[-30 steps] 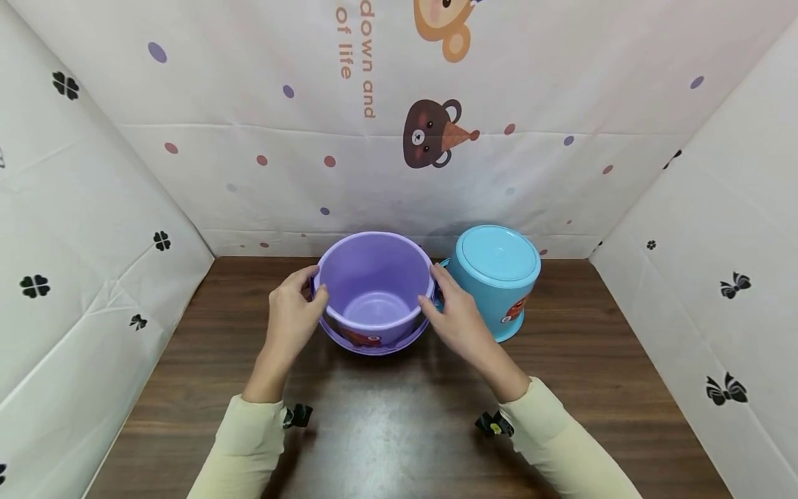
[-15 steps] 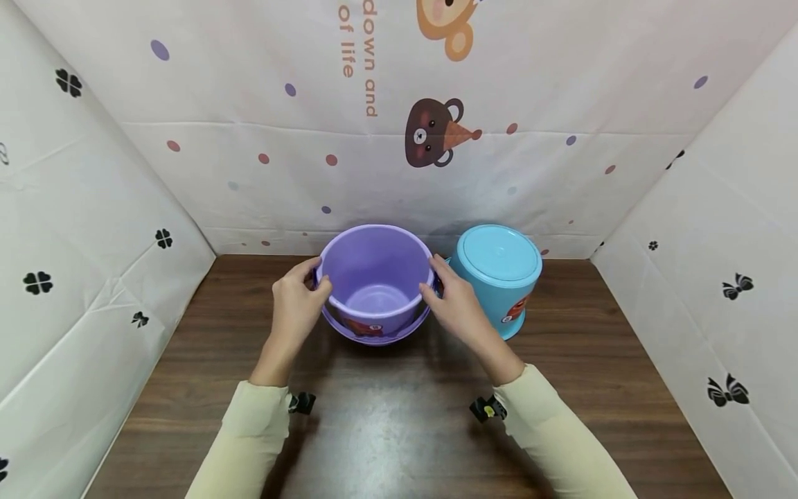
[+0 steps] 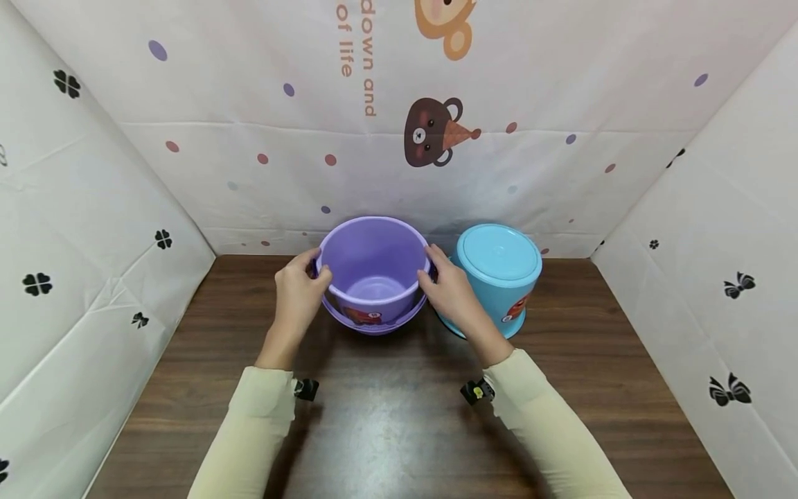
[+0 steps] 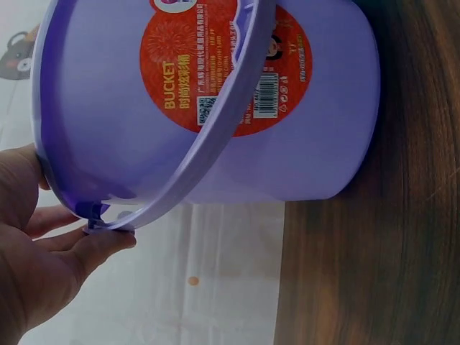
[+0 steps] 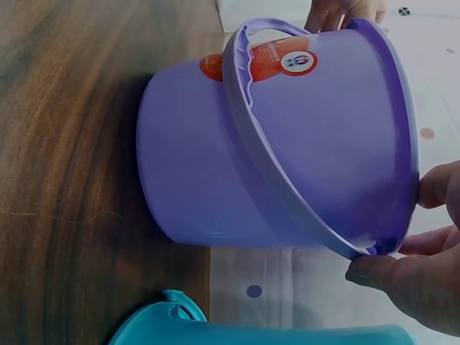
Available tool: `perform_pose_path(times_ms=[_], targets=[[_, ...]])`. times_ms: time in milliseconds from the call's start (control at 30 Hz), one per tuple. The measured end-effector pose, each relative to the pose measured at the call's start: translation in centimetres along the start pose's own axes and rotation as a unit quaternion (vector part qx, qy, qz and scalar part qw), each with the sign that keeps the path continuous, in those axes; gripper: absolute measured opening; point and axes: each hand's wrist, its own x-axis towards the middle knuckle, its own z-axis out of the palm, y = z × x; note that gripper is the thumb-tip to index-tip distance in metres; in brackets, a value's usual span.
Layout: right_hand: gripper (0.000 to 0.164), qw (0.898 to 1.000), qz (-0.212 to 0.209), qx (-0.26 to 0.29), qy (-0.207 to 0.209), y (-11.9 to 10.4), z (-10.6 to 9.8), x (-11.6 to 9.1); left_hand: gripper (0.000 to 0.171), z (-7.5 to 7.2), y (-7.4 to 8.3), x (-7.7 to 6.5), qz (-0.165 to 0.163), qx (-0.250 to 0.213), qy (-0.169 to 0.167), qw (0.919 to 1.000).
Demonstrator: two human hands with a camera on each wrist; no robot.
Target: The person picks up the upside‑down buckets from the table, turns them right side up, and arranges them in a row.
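A purple bucket [image 3: 375, 260] stands upright, mouth up, near the back wall, with a red BUCKET label [image 4: 223, 72] on its front. Its purple handle [image 4: 208, 144] hangs down across the front. My left hand [image 3: 298, 291] grips the rim at the left side, by the handle joint, with fingers and thumb. On the opposite side my right hand [image 3: 450, 291] pinches the rim around the other handle joint. Right of it, a light blue bucket [image 3: 495, 277] stands upside down with its base up, close to my right hand.
Behind the buckets rises a white cloth wall [image 3: 262, 187] with dots and bear prints. Patterned white walls also flank the dark wooden table [image 3: 380, 416] on both sides.
Both hands have shifted the purple bucket a little back toward the far wall, keeping their grip on its rim. The blue bucket stays in place.
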Motion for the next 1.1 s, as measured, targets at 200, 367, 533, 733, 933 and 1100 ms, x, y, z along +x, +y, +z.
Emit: perform_pose_path(times_ms=[200,367,533,733,933,1100], targets=[[0.062,1.0,0.007,0.001,-0.002,0.2,0.0,0.5,0.04,0.4,-0.2,0.5,-0.012,-0.004,-0.008,0.9999],[0.062,1.0,0.015,-0.002,-0.006,0.2,0.0,0.9,0.039,0.7,-0.5,1.1,-0.015,-0.003,-0.008,0.9999],[0.062,1.0,0.015,-0.005,-0.004,0.2,0.1,1.4,0.04,0.7,-0.6,1.6,-0.016,0.0,-0.014,0.9998],[0.063,1.0,0.007,-0.008,0.001,-0.1,0.5,1.9,0.04,0.5,-0.8,2.0,-0.026,0.005,-0.014,0.9996],[0.062,1.0,0.008,-0.004,0.007,-0.5,0.7,2.2,0.039,0.3,-0.9,2.3,-0.029,0.007,-0.018,0.9994],[0.061,1.0,0.005,-0.008,0.011,-0.6,1.0,2.4,0.04,0.2,-1.0,2.3,-0.033,0.007,-0.02,0.9992]])
